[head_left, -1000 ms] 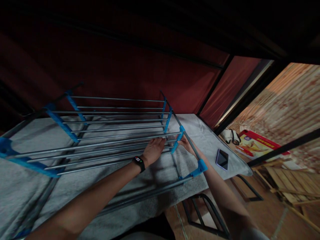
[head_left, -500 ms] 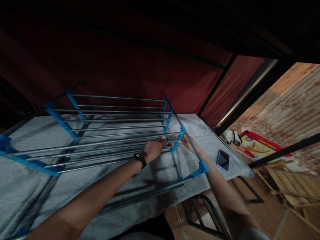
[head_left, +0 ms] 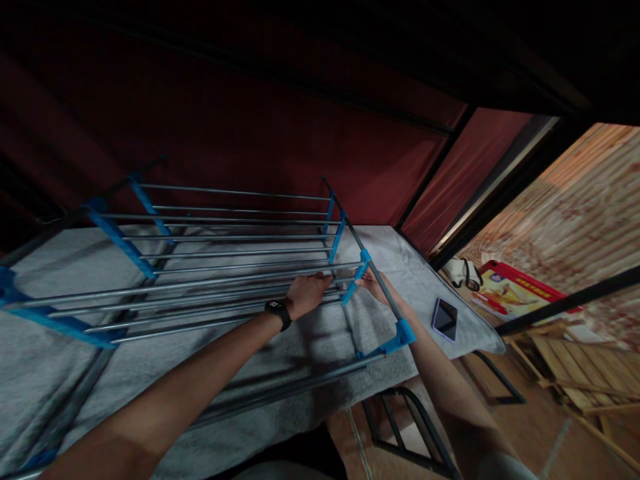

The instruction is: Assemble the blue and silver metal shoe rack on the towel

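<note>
Head view: metal rod rack (head_left: pixel 215 293), laid across the grey-covered bed (head_left: pixel 45 373), is gripped near the bed's right edge by the left hand (head_left: pixel 306 293), curled over a rod (head_left: pixel 200 284), and the right hand (head_left: pixel 374 283), closed about a blue bracket (head_left: pixel 361 265); rods judged seated, this joint unfinished.

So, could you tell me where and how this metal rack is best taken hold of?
Grip the metal rack by its dark end post, between the blue joints, coming from the right end, where the left hand and right hand are. The post looks thicker than the long thin rods, which would likely flex.
</note>
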Action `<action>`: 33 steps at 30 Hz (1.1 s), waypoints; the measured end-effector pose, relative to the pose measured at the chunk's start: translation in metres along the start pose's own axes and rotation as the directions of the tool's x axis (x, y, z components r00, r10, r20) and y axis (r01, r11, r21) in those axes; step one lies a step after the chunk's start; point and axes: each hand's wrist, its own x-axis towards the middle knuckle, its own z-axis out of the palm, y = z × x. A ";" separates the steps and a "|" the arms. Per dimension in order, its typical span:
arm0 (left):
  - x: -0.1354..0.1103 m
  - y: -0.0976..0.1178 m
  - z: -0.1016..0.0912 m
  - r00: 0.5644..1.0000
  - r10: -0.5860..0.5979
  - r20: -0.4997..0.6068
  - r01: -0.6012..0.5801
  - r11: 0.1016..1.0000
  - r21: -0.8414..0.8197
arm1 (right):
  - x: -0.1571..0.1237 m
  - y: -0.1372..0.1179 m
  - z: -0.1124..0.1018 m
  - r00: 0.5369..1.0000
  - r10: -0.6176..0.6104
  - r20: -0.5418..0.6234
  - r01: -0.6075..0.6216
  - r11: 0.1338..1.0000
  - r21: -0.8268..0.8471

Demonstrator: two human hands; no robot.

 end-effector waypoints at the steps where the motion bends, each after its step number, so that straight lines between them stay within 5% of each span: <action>1: 0.000 0.000 0.000 1.000 0.001 0.002 -0.001 1.000 0.001 | 0.000 0.000 0.000 1.000 0.002 -0.006 -0.002 1.000 -0.001; 19: 0.004 0.003 -0.008 0.998 -0.032 0.061 0.034 0.999 -0.036 | -0.002 -0.006 0.001 1.000 0.002 0.014 -0.002 1.000 -0.025; 28: -0.013 0.005 -0.006 0.996 0.058 -0.070 -0.053 0.996 0.068 | -0.003 -0.006 0.003 1.000 0.002 0.007 -0.002 1.000 0.016; 33: -0.023 -0.010 -0.007 0.998 0.011 -0.066 -0.002 0.991 0.133 | -0.002 -0.003 0.001 1.000 -0.014 0.012 0.014 1.000 -0.001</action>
